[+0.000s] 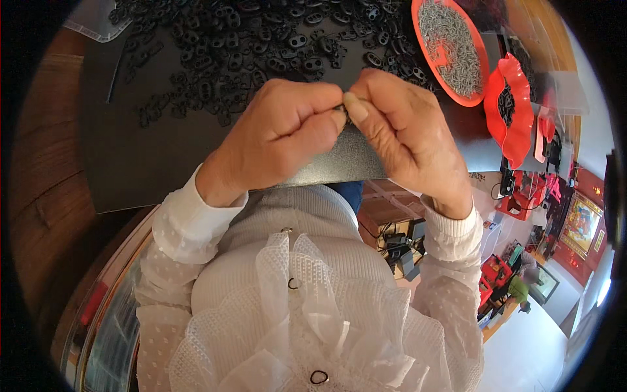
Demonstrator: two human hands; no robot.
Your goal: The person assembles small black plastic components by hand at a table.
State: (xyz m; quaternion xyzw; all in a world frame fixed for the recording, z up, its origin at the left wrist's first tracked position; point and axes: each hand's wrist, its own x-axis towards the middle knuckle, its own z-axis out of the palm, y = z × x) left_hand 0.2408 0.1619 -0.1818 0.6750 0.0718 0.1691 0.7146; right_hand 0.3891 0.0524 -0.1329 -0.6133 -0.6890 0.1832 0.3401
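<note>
The broad black surface stretches across the upper view, and what a load it carries: a sprawling heap of black two-holed plastic pieces, spread thickly along the far side and thinning out toward the left. Over to the right sits the orange-red oval tray, piled with small silver metal parts, and just beside it the red wavy-rimmed bowl with more dark pieces inside. Now to the centre, where the action is! The left hand and the right hand meet above the near part of the surface, both with fingers curled in tight, each thumb pressed toward its index finger, practically no gap left. And right there between the fingertips, the smallest item of all: a small dark piece, mostly covered, so its exact shape can't be told. It looks like close two-handed work on that one piece, both sides gripping at once. The next move, by this reckoning, calls for a firm, steady pinch and fine fingertip control, since anything so tiny and well hidden could easily slip.
</note>
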